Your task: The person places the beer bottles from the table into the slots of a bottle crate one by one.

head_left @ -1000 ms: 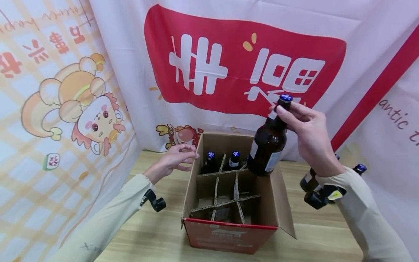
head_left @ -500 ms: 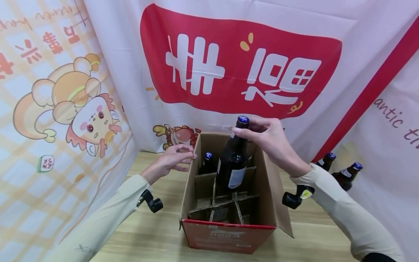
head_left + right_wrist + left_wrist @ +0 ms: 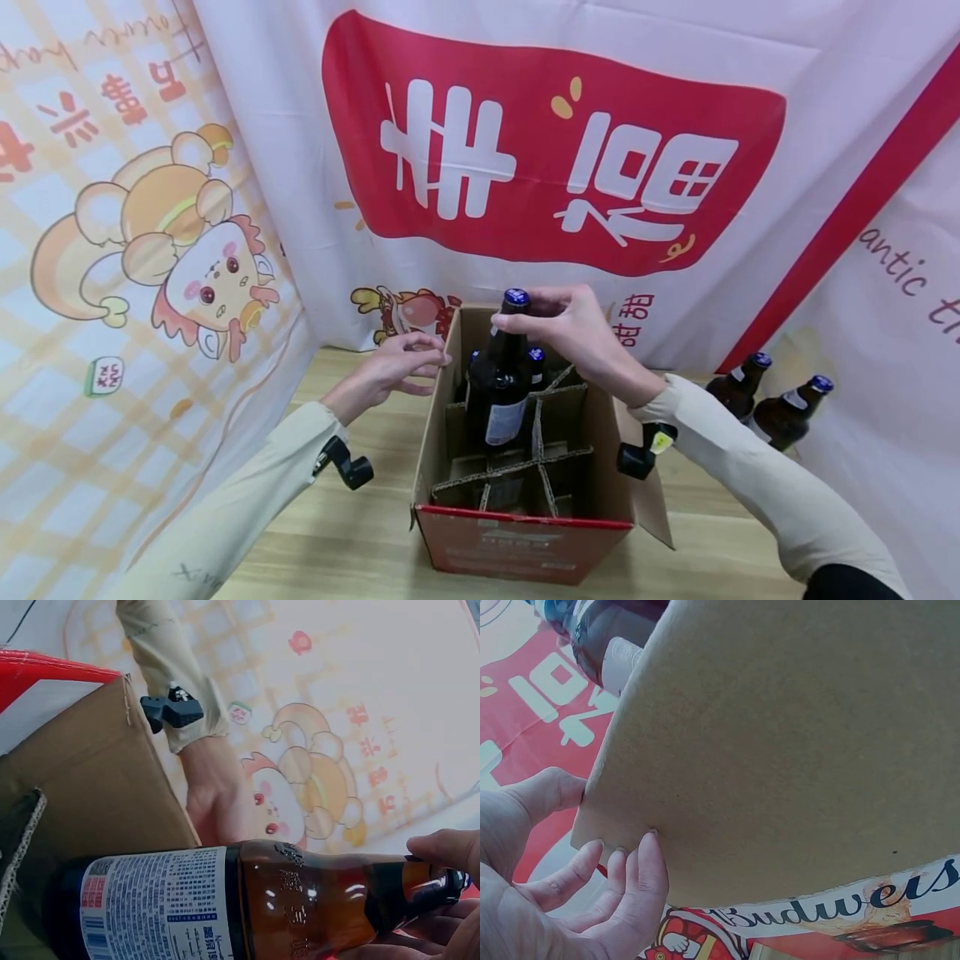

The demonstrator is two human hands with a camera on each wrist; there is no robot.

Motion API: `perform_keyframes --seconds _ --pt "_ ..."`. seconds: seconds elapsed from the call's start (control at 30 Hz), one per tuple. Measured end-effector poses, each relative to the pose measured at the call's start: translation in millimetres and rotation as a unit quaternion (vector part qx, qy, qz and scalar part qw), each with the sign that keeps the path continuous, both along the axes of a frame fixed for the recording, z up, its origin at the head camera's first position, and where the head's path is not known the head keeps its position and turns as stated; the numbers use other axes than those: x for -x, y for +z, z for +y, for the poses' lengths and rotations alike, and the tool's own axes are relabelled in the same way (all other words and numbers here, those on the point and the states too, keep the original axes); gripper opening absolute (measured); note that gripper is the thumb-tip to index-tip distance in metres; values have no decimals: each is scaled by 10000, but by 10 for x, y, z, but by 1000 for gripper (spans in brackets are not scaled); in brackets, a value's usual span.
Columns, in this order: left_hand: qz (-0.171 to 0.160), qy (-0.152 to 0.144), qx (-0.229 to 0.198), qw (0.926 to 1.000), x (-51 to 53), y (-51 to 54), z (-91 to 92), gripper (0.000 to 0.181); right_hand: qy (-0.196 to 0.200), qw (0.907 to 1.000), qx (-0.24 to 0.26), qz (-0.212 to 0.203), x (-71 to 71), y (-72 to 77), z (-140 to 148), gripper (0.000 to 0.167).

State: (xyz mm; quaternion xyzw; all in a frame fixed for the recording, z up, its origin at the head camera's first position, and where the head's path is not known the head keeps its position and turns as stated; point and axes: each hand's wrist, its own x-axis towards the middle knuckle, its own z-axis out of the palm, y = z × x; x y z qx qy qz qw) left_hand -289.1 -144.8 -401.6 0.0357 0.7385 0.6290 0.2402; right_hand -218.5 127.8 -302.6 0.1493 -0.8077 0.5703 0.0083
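Observation:
My right hand [image 3: 581, 329] pinches a brown glass beer bottle [image 3: 497, 383] by its neck, just below the blue cap. The bottle hangs upright, its lower part inside an open cardboard box [image 3: 525, 546], over a cell in the left of the middle row. In the right wrist view the bottle's white label [image 3: 161, 907] faces the camera. At the box's far left, my left hand [image 3: 397, 367] holds the edge of a side flap [image 3: 780, 750] between thumb and fingers. Behind the held bottle, a blue-capped bottle [image 3: 536, 362] stands in the back row; another beside it is mostly hidden.
Corrugated dividers [image 3: 536, 433] split the box into cells. Two more beer bottles [image 3: 787, 412] [image 3: 738, 387] stand on the wooden table [image 3: 345, 533] to the right. A side flap [image 3: 652, 508] sticks out on the box's right. Printed cloth [image 3: 555, 167] hangs behind.
My right hand has carried the bottle left and down, from above the box's back right into the opening over the left middle cell. My left hand stays at the box's left edge.

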Motion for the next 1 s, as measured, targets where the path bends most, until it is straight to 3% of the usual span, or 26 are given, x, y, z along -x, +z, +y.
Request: perform_keyframes --seconds 0.33,0.7,1.0 --pt "-69 45 50 10000 -37 -43 16 26 282 9993 -231 -79 90 -200 -217 33" --pt "39 13 54 10000 7 18 10 27 503 9969 -578 167 252 -113 -267 30" --pt "-31 76 113 9999 10 38 27 28 642 9939 -790 427 280 -229 -384 31"
